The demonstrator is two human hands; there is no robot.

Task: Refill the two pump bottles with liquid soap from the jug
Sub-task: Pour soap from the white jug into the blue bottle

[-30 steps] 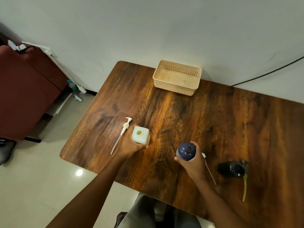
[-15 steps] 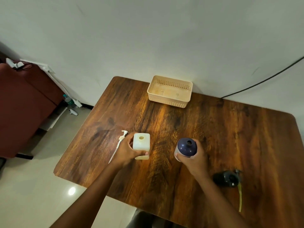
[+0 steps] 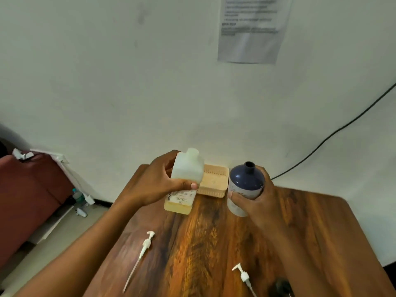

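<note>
Fingers of the left hand wrap the square translucent white bottle, while the right hand clasps the round navy-topped bottle, both lifted above the wooden table.

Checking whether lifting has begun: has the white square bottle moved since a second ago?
Yes. The white square bottle, in the left hand, left the table, rising toward the basket.

Dim, even indoor light; warm glare on the table; motion-blurred throughout, poster text unreadable; wide-angle bending at edges.
</note>
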